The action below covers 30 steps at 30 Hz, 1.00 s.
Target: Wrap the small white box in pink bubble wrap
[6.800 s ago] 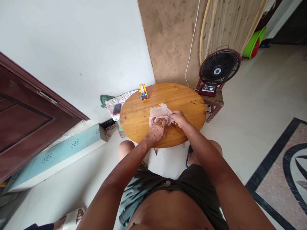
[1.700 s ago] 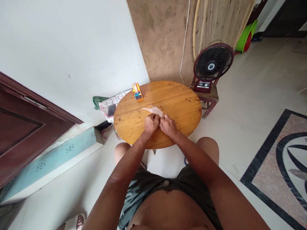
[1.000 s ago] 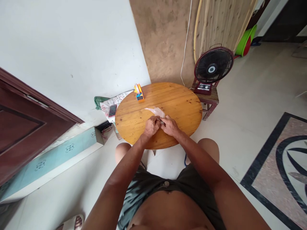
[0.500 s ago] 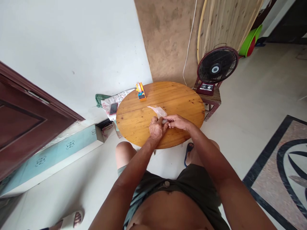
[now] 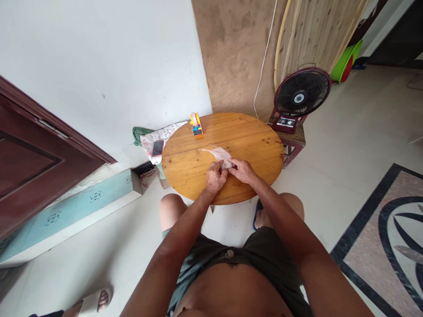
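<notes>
Pinching the pale sheet, both hands partly hide its near end.

Your left forearm is reaching in over the table's near edge; your left hand is resting knuckles up, fingers bending inward. Your right forearm is crossing the same edge, slanting leftward; your right hand is pinching. Both hands' fingertips are sitting close together.
</notes>
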Each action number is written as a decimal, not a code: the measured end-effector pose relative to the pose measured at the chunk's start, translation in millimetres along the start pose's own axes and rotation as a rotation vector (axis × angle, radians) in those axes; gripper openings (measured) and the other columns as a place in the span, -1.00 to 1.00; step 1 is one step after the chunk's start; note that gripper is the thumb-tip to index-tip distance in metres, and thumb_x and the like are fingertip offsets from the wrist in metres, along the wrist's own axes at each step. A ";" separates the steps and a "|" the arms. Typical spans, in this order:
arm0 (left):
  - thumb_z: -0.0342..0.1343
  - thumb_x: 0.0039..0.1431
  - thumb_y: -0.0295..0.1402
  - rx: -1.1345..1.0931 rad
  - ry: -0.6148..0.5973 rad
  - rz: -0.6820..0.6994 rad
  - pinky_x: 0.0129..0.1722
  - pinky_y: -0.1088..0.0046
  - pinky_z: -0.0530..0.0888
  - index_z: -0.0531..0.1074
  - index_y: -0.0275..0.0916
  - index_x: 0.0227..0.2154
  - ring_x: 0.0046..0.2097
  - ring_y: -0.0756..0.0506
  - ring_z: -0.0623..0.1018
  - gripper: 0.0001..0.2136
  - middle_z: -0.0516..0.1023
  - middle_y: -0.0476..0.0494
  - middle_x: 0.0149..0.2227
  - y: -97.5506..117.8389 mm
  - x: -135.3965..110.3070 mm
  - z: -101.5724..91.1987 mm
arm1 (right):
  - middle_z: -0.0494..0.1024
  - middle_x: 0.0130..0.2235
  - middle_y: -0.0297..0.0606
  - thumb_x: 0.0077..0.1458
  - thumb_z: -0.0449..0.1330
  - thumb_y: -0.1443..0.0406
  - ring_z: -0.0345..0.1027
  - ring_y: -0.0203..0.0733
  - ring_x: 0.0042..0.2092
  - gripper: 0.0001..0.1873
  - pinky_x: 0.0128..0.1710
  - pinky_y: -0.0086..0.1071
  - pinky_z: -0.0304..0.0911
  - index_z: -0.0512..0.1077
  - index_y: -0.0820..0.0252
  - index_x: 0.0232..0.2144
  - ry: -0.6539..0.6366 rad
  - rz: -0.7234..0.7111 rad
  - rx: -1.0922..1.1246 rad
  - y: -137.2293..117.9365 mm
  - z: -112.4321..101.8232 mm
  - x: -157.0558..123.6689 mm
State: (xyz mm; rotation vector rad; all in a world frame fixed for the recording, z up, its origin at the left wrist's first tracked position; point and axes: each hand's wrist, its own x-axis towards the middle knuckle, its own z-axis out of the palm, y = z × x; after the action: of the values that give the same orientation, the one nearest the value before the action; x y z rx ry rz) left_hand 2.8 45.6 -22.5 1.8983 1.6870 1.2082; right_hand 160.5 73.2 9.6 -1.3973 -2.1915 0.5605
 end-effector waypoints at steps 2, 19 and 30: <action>-0.01 0.21 -0.38 -0.022 0.006 0.007 -0.05 0.37 0.45 0.48 -0.31 0.00 -0.17 -0.12 0.49 -0.67 0.49 -0.23 -0.22 0.0 0.4 -0.3 | 0.55 -0.10 -0.10 0.18 0.16 0.31 0.40 -0.13 -0.11 -0.57 -0.06 -0.35 0.24 0.43 0.24 0.10 0.007 -0.047 -0.141 -5.8 1.7 -2.7; -0.11 0.36 -0.23 -0.160 0.143 0.042 0.02 0.40 0.45 0.55 -0.30 -0.18 -0.10 -0.09 0.47 -0.64 0.44 -0.24 -0.17 0.2 0.8 9.5 | 0.41 -0.05 0.17 0.37 -0.21 0.33 0.35 0.04 -0.06 -0.56 -0.09 -0.16 0.26 0.35 0.41 0.07 -0.143 0.076 -0.531 -60.7 -2.3 -11.7; 0.01 0.25 -0.37 0.018 0.063 0.220 0.08 0.23 0.42 0.50 -0.25 -0.08 -0.02 -0.17 0.43 -0.75 0.47 -0.23 -0.08 -1.7 -1.5 2.6 | 0.44 -0.01 0.00 0.17 0.05 0.39 0.41 -0.02 -0.08 -0.56 -0.11 -0.29 0.27 0.33 0.24 0.11 -0.233 -0.081 -0.377 -28.6 -11.4 -11.0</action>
State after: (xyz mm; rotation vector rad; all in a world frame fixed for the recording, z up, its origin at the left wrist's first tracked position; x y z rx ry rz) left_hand 3.7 45.4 -25.9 2.1222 1.5555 1.3501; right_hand 150.7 52.7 33.2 -1.4780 -2.6335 0.3018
